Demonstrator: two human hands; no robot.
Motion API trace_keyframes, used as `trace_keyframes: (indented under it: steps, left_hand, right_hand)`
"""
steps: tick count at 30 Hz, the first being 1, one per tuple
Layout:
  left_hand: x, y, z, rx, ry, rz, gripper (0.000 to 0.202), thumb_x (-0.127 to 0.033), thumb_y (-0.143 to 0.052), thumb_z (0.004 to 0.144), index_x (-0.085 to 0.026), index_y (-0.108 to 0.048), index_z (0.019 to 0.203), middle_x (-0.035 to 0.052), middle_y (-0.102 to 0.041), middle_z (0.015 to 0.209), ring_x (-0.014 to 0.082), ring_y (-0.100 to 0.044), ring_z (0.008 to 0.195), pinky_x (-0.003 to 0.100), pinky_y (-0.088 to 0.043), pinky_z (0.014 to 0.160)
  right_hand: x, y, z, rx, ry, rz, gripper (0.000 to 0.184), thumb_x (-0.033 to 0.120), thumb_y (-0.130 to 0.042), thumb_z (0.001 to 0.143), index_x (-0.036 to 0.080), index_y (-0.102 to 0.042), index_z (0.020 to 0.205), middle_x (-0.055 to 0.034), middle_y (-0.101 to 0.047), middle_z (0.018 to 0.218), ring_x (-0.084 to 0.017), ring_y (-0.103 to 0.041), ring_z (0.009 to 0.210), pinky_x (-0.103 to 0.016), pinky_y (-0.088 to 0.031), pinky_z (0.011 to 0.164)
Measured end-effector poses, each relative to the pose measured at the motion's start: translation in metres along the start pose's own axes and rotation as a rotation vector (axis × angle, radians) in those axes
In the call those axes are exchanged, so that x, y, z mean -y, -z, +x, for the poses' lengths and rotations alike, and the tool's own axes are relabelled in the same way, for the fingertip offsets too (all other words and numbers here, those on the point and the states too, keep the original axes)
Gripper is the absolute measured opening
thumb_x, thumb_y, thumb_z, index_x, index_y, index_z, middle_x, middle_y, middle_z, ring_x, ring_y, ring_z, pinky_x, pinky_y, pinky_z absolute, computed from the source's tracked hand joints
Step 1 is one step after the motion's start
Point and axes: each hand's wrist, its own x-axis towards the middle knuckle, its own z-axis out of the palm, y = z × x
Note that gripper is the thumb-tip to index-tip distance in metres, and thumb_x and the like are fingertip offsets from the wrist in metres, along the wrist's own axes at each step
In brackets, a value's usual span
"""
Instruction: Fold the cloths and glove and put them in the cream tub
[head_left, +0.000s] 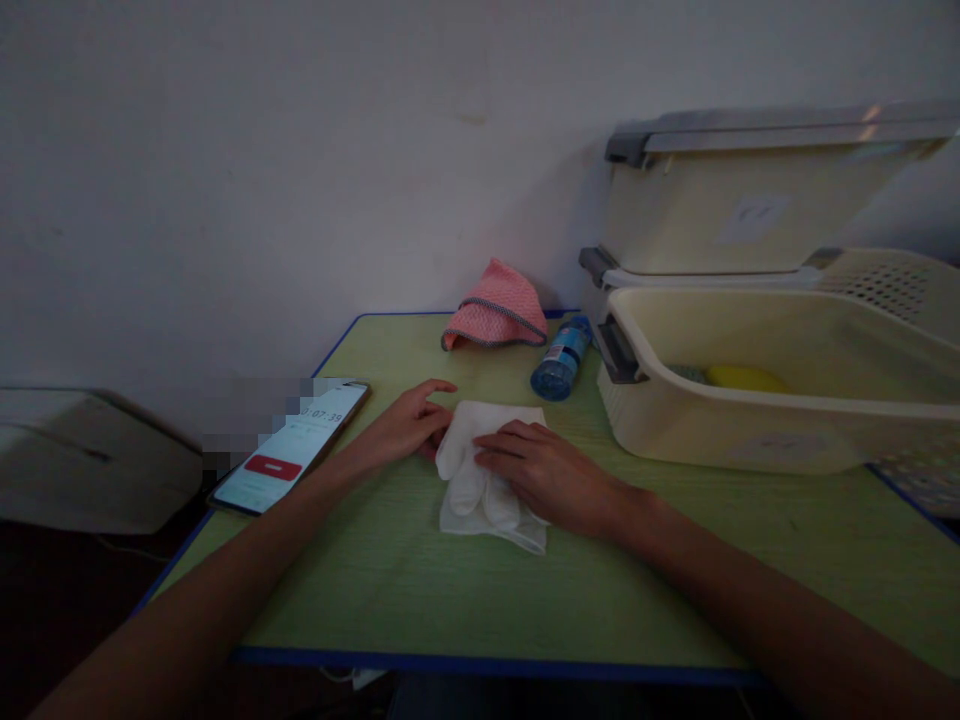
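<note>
White, thin fabric glove [466,488] lies folded mid-table, its fingers twd the near edge of the green, blue-rimmed table [360,590]. R hand [551,475] rests palm-down on it, fingers close tog.; thumb hidden, so can't tell if it's pinching. L hand [416,422], fingers loosely spread, is right by glove's L edge. Nr the wall: pink textured cloth w/ dark trim [499,308], blue plastic bottle [561,360] on its side, beside cream plastic basket [742,435].
</note>
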Motion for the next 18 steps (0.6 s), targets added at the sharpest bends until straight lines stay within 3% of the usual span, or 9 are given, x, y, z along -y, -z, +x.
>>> trace_keyframes:
  steps: [8, 13, 18]
  left_hand:
    - [0.0006, 0.0027, -0.0010, 0.037, -0.038, -0.159, 0.034, -0.019, -0.051, 0.078, -0.017, -0.043, 0.111, -0.0040, -0.061, 0.063, 0.0096, -0.059, 0.050, 0.020, -0.047, 0.048]
    - [0.0039, -0.0001, 0.0000, 0.056, -0.085, -0.219, 0.040, -0.022, -0.057, 0.076, -0.016, -0.042, 0.112, 0.0048, -0.069, 0.081, 0.0132, -0.065, 0.059, 0.020, -0.046, 0.049]
    - [0.0064, -0.0007, 0.0017, 0.099, -0.101, -0.167, 0.044, -0.025, -0.062, 0.074, -0.015, -0.041, 0.112, 0.0114, -0.069, 0.096, 0.0151, -0.066, 0.066, 0.022, -0.048, 0.051]
  right_hand:
    - [-0.0015, -0.0030, 0.0002, -0.023, 0.015, 0.020, 0.029, 0.009, -0.047, 0.086, 0.012, -0.059, 0.112, -0.0084, -0.059, 0.121, -0.021, -0.051, 0.108, -0.037, -0.043, 0.092]
    - [-0.0001, 0.0000, 0.0003, -0.009, -0.022, 0.064, 0.028, 0.007, -0.047, 0.084, 0.012, -0.061, 0.108, -0.0098, -0.065, 0.108, -0.020, -0.054, 0.103, -0.036, -0.043, 0.091]
    - [-0.0003, 0.0040, -0.0028, -0.091, -0.078, 0.228, 0.027, 0.006, -0.046, 0.083, 0.012, -0.062, 0.104, -0.0104, -0.065, 0.105, -0.018, -0.058, 0.098, -0.032, -0.046, 0.087]
